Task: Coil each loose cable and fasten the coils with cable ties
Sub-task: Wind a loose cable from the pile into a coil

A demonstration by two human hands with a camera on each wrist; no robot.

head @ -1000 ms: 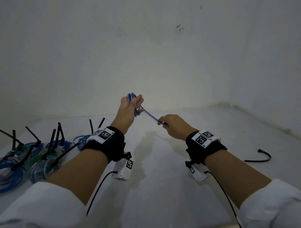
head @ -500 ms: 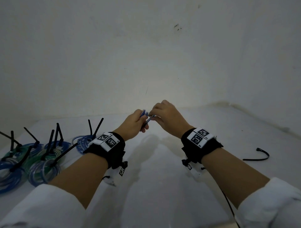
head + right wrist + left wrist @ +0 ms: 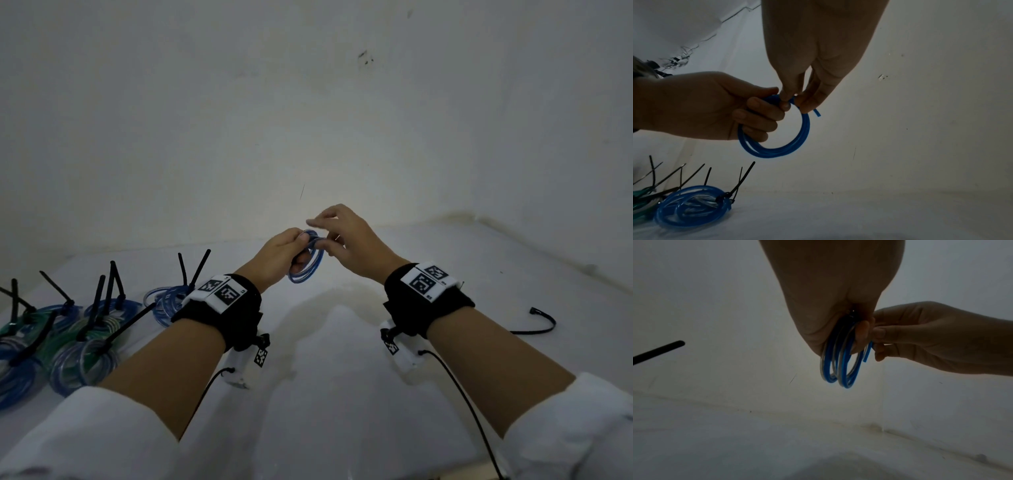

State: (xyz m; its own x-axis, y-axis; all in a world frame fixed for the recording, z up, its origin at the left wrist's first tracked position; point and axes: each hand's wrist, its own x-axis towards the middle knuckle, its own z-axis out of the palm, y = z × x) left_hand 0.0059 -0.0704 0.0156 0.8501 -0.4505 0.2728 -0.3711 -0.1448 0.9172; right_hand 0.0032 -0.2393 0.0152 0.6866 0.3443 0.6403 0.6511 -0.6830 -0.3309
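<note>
While the blue cable coil [image 3: 306,263] is kept in the air above the white table [image 3: 342,394], its top is pinched by the right hand [image 3: 349,245] between thumb and curled fingertips [image 3: 805,104]; the index finger is seen raised and straighter in the head view. A short cut end of the cable [image 3: 817,112] is seen poking out just beside those fingertips. The left side of the coil is gripped by the left hand [image 3: 279,255], whose fingers [image 3: 758,116] are curled through the loop, thumb on top. Several turns are stacked together in the coil, hanging below both hands, well clear of the surface. Black wrist straps with printed markers are worn on both forearms, with white sleeves behind. Finished coils [image 3: 68,346], blue and green, are piled at the left of the table, each fastened with black cable ties [image 3: 99,301] whose tails stick up. One more tied blue coil [image 3: 692,206] is seen nearest the hands. A loose black cable tie [image 3: 537,325] is left lying on the table at the far right, well apart from the hands.
</note>
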